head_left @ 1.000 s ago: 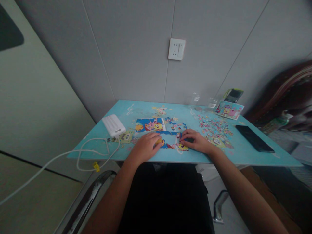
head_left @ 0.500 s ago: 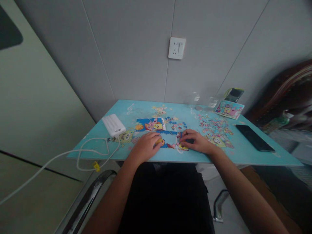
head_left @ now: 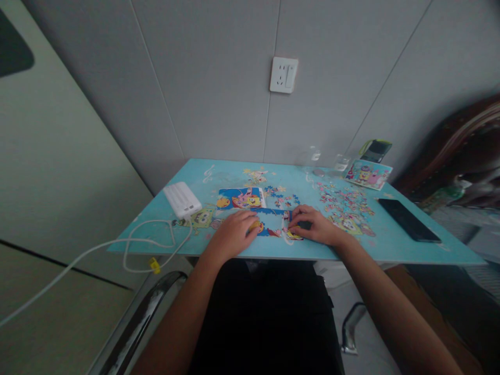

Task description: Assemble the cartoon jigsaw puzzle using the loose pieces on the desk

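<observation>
A partly joined jigsaw puzzle [head_left: 269, 232] lies near the front edge of the light blue table, its blue border framing a gap. My left hand [head_left: 237, 233] rests on its left side, fingers bent over the pieces. On the right side, my right hand [head_left: 311, 224] has thumb and fingertips together on the puzzle's edge pieces; anything between them is too small to make out. Just behind the puzzle is a picture card [head_left: 241, 199] with cartoon figures. Loose blue pieces [head_left: 279, 197] lie behind my right hand, and many mixed pieces [head_left: 346, 203] spread out to its right.
A white power bank [head_left: 182, 200] with a cable is on the table's left. On the right are a black phone [head_left: 408, 221], a propped picture box [head_left: 368, 174] and clear bottles [head_left: 341, 164]. A metal armrest [head_left: 136, 323] stands at lower left.
</observation>
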The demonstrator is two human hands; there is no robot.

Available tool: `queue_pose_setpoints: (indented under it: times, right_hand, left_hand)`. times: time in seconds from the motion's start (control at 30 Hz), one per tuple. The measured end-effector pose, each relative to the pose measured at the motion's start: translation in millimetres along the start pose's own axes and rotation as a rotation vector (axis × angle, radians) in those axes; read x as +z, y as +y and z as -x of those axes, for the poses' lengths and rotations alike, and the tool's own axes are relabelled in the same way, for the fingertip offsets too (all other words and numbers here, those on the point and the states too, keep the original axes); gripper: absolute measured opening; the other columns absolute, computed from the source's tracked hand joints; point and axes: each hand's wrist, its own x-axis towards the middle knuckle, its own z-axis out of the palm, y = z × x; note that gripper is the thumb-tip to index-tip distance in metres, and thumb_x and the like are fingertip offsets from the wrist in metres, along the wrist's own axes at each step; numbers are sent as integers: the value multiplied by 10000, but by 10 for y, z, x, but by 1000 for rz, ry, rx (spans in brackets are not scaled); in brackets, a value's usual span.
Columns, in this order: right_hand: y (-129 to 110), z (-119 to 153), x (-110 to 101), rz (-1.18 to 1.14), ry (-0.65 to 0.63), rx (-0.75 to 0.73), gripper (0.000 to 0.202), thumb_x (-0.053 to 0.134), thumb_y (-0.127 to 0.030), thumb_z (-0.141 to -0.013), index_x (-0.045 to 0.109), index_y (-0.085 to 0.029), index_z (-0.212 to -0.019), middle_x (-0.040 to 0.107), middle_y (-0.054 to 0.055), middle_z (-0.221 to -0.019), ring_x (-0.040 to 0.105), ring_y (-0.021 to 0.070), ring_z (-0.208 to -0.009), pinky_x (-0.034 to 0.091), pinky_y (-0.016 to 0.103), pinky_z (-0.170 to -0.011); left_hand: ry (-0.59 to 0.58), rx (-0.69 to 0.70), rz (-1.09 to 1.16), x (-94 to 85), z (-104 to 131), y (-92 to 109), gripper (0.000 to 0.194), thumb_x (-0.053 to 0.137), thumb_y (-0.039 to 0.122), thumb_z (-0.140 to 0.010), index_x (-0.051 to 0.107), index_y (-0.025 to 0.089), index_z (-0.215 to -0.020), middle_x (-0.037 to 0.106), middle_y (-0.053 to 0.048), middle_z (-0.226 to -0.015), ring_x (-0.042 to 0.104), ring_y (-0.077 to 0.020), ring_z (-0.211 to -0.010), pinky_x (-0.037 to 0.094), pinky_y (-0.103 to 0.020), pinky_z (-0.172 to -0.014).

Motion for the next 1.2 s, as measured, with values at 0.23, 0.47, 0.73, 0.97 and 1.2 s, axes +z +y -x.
queue_pose_setpoints:
  times: [0.23, 0.47, 0.73, 0.97, 1.2]
  right_hand:
    - [10, 22, -23, 1, 96, 50, 213, 591, -349, -999, 766, -232, -968, 675, 87, -1015, 644, 223, -978, 521, 407, -915]
    - [8, 14, -19, 5, 155, 94, 213, 584, -354, -999, 760, -237, -972, 706, 84, -991, 664, 233, -967, 529, 405, -907]
    - [38, 22, -10, 24, 263, 228, 209, 565, -355, -1006, 734, -234, -983, 714, 83, -978, 667, 242, -934, 523, 418, -881]
    - [-291, 87, 8, -15, 130, 284, 171, 651, -352, -970, 748, -256, -1072, 723, 71, -1012, 670, 226, -958, 521, 391, -897]
    - [-462, 70, 56, 62, -28, 324, 198, 700, -356, -934, 758, -250, -1091, 697, 87, -1016, 652, 241, -957, 520, 404, -879]
  left_hand:
    - [2, -7, -7, -19, 4, 19, 282, 618, 326, -1000, 633, 177, -1239, 626, -98, -1306, 601, -260, -1219, 490, -517, -1050]
    - [-5, -10, -13, -25, -5, 18, 273, 617, 332, -1001, 641, 177, -1225, 632, -97, -1299, 606, -256, -1212, 493, -513, -1047]
    - [-35, -34, 5, -48, -9, 29, 275, 552, 340, -1019, 674, 193, -1217, 661, -101, -1295, 610, -260, -1220, 481, -474, -1088]
    - [-69, -68, 25, -71, 8, 58, 284, 549, 331, -1017, 659, 205, -1247, 648, -99, -1314, 600, -268, -1233, 481, -501, -1094]
    - [-71, -90, 11, -113, 16, 108, 299, 536, 321, -1023, 635, 210, -1283, 642, -95, -1337, 586, -271, -1266, 487, -520, -1095]
